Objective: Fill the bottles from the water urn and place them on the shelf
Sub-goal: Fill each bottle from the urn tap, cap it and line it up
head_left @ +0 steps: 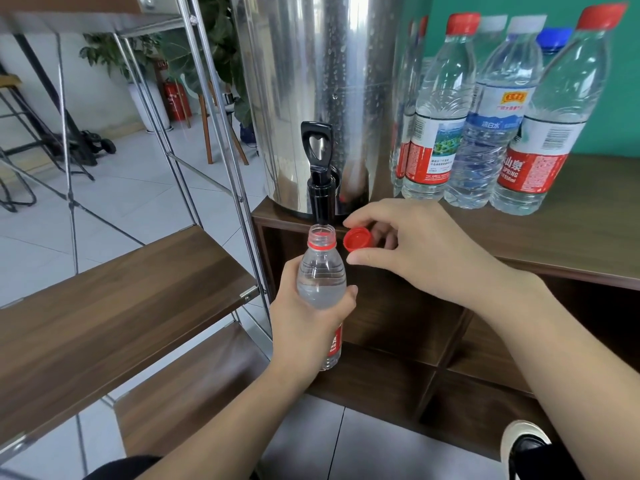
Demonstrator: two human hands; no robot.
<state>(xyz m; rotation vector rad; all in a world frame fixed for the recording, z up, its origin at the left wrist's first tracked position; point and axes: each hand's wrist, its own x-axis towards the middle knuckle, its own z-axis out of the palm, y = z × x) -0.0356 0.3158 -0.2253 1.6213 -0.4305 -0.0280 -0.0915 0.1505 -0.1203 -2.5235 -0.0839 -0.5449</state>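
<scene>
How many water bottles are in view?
7: one bottle in the left hand under the urn tap; three in front on the counter; three partly hidden behind them. More may be hidden.

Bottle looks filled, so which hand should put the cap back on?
Right. The right hand already pinches the red cap just beside the open bottle mouth, while the left hand grips the bottle's body under the tap.

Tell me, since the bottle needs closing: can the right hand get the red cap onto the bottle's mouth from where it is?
Probably yes. The right hand pinches the red cap right beside the open bottle, with nothing between them; only the tap sits close above.
</scene>
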